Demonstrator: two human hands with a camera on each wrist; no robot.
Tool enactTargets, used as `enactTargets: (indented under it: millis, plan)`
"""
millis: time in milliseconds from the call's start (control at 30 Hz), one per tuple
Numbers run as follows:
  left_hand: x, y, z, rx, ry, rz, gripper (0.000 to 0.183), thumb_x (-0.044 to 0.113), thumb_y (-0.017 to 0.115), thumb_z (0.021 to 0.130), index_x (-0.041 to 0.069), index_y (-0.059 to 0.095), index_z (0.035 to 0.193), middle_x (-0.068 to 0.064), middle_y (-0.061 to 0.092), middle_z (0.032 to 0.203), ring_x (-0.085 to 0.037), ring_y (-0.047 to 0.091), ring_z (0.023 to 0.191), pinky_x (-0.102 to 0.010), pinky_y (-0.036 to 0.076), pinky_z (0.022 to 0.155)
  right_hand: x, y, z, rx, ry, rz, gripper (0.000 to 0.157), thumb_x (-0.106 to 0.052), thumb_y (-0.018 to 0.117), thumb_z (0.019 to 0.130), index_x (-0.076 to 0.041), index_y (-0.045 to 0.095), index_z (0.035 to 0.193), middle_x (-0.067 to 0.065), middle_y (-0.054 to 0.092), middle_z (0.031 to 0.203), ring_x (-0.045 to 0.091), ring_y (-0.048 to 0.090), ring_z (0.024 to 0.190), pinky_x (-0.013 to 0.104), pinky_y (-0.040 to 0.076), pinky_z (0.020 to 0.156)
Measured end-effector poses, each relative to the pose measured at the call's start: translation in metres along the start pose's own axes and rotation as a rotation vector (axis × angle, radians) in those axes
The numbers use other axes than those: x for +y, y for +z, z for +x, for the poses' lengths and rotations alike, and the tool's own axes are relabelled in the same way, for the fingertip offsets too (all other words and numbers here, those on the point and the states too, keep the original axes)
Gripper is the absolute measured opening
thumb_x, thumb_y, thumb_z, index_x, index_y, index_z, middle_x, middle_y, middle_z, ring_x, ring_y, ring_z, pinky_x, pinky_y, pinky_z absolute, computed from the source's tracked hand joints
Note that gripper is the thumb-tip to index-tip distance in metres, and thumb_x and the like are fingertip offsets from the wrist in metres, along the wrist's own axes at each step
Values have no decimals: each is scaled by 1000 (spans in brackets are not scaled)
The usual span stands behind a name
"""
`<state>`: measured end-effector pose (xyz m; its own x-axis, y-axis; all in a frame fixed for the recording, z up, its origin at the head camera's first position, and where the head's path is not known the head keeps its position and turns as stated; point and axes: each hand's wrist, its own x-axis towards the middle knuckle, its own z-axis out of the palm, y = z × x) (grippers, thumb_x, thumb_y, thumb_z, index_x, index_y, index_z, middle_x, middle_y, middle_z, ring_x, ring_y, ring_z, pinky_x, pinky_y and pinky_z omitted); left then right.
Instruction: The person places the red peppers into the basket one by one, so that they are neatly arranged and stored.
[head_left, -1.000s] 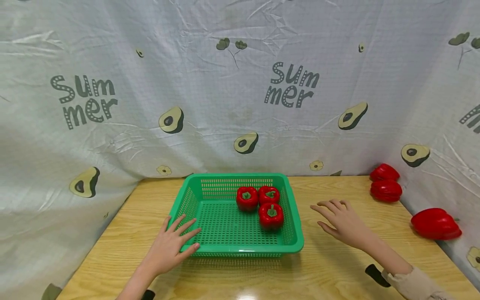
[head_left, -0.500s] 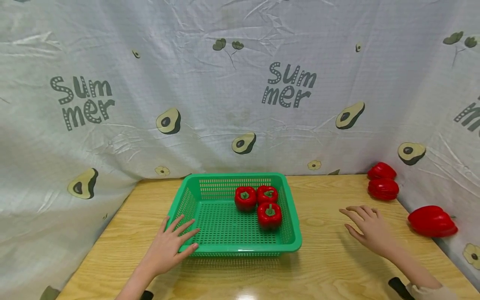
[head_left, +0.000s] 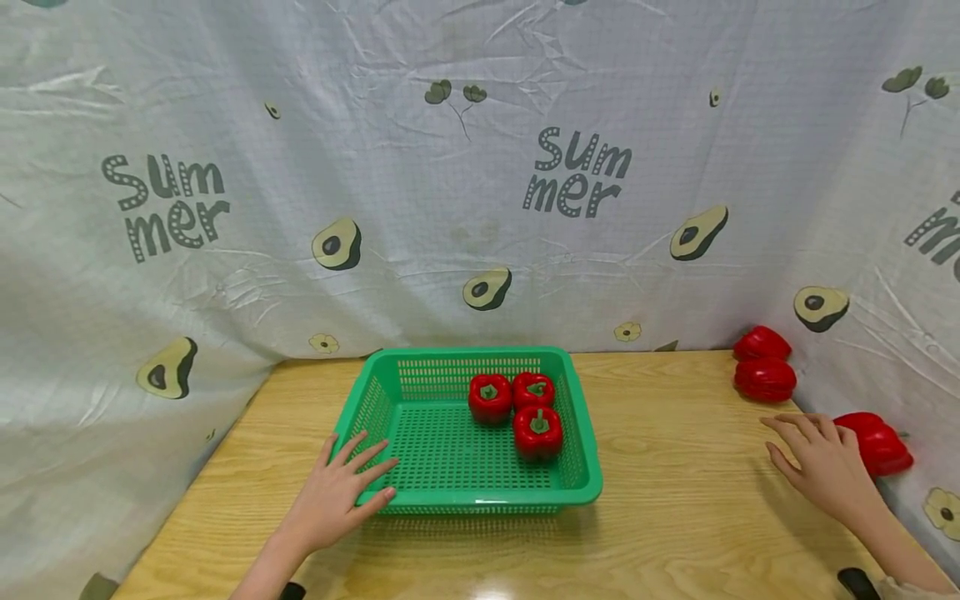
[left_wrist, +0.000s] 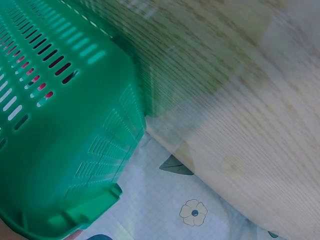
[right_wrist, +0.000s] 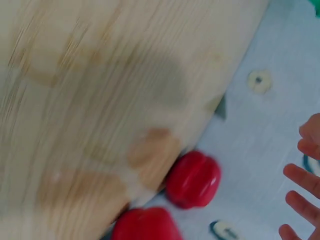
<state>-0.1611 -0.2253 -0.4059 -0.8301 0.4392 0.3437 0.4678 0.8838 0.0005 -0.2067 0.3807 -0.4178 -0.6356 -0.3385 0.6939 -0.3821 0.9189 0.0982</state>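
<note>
In the head view my left hand (head_left: 332,503) rests on the front left corner of a green plastic basket (head_left: 480,497), fingers spread over its rim. Three red bell peppers stand in the basket's right half: one (head_left: 491,402) at the left, one (head_left: 533,390) behind, one (head_left: 538,437) in front. Over on the right, my right hand (head_left: 823,467) hovers above the table with relaxed fingers and holds nothing. It overlaps the left part of a red bell pepper (head_left: 879,447) lying on its side. In the right wrist view, spread fingertips (right_wrist: 302,175) show at the right edge.
Two more red bell peppers, one (head_left: 765,380) in front of the other (head_left: 762,343), lie at the table's back right corner. A printed cloth (head_left: 420,183) hangs behind and along both sides of the wooden table (head_left: 660,467).
My right hand has moved right, from beside the basket to the side-lying bell pepper. The left hand has stayed on the basket, and the peppers have kept their places.
</note>
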Motion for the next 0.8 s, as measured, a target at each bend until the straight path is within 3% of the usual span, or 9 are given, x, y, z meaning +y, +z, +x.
enactTargets:
  millis: [33, 167, 233, 400, 533, 800]
  plan:
    - [0, 0, 0, 0, 1, -2, 42, 49, 47, 86, 23, 61, 116, -3, 53, 128, -36, 40, 124, -60, 21, 100, 5, -1, -2, -14, 28, -11, 65, -55, 17, 92, -6, 58, 98, 15, 57, 93, 36, 43, 86, 52, 30, 63]
    - [0, 1, 1, 3, 7, -8, 42, 49, 47, 86, 23, 61, 116, -3, 53, 128, -35, 40, 124, -60, 21, 99, 24, -2, -9, -102, 183, -53, 30, -30, 46, 90, -3, 55, 99, 20, 52, 99, 42, 37, 92, 58, 28, 67]
    - [0, 0, 1, 5, 8, -8, 42, 49, 47, 86, 23, 61, 116, -3, 53, 128, -35, 40, 124, -60, 21, 99, 36, 1, -14, -166, 267, -78, 26, -22, 50, 86, -2, 53, 103, 24, 48, 102, 45, 34, 95, 62, 27, 70]
    - [0, 0, 1, 3, 6, -10, 42, 49, 47, 86, 23, 61, 116, -3, 53, 128, -35, 40, 124, -59, 20, 100, 55, 5, -20, -285, 384, -111, 32, -22, 49, 87, 2, 46, 107, 30, 41, 105, 52, 29, 97, 66, 23, 73]
    - [0, -1, 1, 4, 1, -20, 42, 49, 47, 86, 23, 61, 116, -3, 54, 127, -35, 40, 124, -60, 19, 100, 58, -2, -17, -342, 417, -116, 32, -8, 57, 78, 4, 44, 106, 33, 36, 104, 54, 27, 96, 67, 22, 72]
    - [1, -2, 0, 8, -1, -7, 40, 48, 49, 86, 23, 62, 115, -2, 54, 127, -35, 41, 124, -59, 21, 100, 73, 3, -24, -402, 459, -149, 34, -20, 51, 87, 7, 41, 106, 36, 30, 106, 57, 25, 99, 70, 23, 73]
